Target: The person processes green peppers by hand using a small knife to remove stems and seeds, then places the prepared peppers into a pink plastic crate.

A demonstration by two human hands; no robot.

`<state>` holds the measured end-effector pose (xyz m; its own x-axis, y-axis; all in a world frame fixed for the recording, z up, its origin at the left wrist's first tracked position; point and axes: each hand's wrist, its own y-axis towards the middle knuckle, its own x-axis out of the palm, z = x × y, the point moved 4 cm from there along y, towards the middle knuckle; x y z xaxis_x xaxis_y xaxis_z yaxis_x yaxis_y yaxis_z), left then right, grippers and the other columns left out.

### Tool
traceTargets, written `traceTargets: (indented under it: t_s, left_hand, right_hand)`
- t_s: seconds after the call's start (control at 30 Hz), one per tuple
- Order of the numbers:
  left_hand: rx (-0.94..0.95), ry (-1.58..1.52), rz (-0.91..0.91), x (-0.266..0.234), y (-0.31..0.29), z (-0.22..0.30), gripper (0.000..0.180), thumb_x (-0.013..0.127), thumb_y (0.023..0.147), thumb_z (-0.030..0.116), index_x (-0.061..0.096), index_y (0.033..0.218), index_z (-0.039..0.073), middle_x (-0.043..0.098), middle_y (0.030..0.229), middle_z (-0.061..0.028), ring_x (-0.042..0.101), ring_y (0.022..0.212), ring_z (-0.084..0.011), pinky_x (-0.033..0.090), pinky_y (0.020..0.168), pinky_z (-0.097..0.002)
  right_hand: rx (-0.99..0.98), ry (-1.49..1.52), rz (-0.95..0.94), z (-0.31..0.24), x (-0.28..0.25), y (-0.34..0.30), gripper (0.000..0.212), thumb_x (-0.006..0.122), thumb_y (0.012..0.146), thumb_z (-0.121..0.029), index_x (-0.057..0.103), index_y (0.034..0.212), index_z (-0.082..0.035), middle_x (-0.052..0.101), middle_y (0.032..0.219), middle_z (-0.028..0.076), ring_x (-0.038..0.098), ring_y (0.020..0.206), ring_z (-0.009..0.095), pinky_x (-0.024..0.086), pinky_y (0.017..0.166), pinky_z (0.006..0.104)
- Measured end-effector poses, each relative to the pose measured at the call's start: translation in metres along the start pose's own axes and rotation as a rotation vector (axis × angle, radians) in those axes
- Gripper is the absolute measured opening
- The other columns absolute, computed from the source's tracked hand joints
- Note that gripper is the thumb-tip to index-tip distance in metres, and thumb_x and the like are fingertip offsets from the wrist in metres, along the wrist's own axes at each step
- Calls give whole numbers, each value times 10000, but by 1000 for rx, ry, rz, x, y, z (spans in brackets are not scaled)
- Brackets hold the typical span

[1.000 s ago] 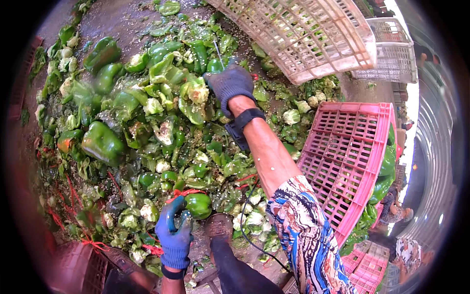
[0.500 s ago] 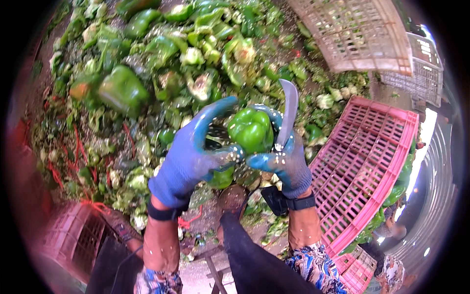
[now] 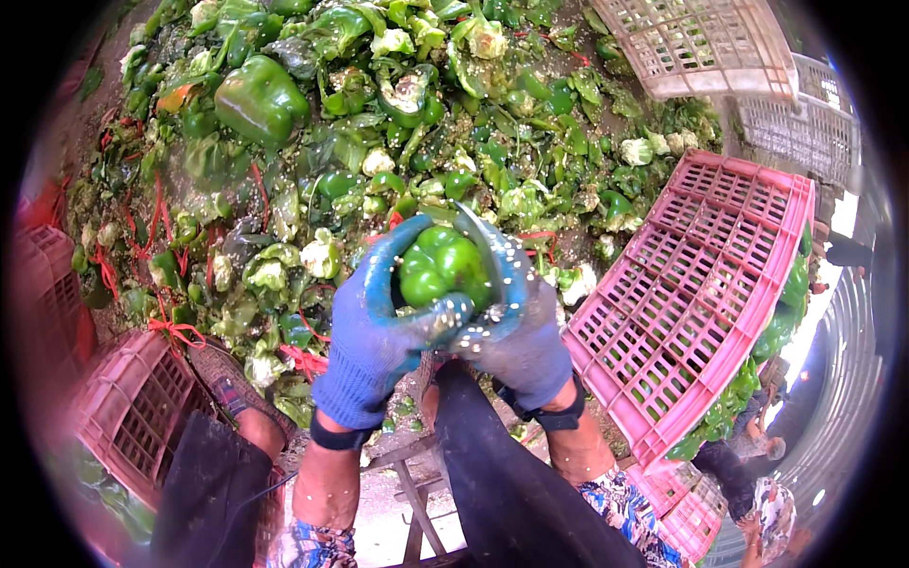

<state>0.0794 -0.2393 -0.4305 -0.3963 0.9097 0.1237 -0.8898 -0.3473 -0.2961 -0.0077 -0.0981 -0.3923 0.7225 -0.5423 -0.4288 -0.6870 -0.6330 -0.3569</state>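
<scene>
A whole green bell pepper (image 3: 441, 269) sits between my two gloved hands, in front of my knees. My left hand (image 3: 379, 317), in a blue knit glove with a teal coated palm, curls round its left side with the thumb across the front. On the other side, my right hand (image 3: 530, 322) is closed, its glove speckled with pale seeds. A curved knife (image 3: 476, 237) extends from that hand, its blade lying along the pepper's right side. The knife's handle is hidden in the fist.
Pepper scraps and cores (image 3: 407, 95) cover the ground ahead, with one large green pepper (image 3: 262, 101) among them. A pink crate (image 3: 696, 293) of peppers leans at my right. Pale crates (image 3: 701, 47) stand beyond, another pink crate (image 3: 133, 407) at left. Another person (image 3: 767, 511) is at lower right.
Both hands have come closer together and slightly lower, bringing the pepper left. The knife blade, upright and apart from the pepper before, now lies against its right side.
</scene>
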Motion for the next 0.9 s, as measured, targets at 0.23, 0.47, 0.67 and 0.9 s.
traceTargets:
  t_s: [0.23, 0.47, 0.67, 0.9]
  left_hand:
    - [-194, -775, 242, 0, -21, -15, 459, 724, 996, 221, 651, 1349, -64, 740, 1243, -151, 746, 1115, -253, 609, 989, -395]
    - [-367, -1032, 115, 8, -22, -15, 513, 684, 1045, 294, 594, 1433, -30, 721, 1312, -182, 742, 1150, -320, 638, 947, -474]
    - [-512, -944, 114, 13, -22, -11, 528, 658, 1063, 402, 619, 1418, 15, 743, 1260, -157, 774, 1046, -297, 686, 730, -428]
    - [-458, -649, 72, 18, -28, -14, 557, 623, 1084, 385, 595, 1466, -20, 749, 1267, -148, 759, 1075, -280, 616, 923, -385]
  right_hand:
    - [55, 24, -50, -2, -19, -16, 739, 859, 909, -234, 542, 1545, -27, 786, 1145, 184, 794, 882, 266, 621, 779, 357]
    - [-14, -118, 38, 18, -19, -42, 537, 777, 955, -174, 625, 1452, -35, 756, 1032, 190, 662, 731, 342, 516, 732, 427]
    - [-197, -226, 96, 22, -5, -56, 547, 734, 947, -117, 596, 1470, -38, 728, 860, 192, 678, 661, 399, 509, 592, 469]
    - [-141, -232, 162, 34, -9, -54, 186, 678, 912, -58, 695, 1089, -2, 676, 778, 206, 675, 658, 441, 531, 592, 515]
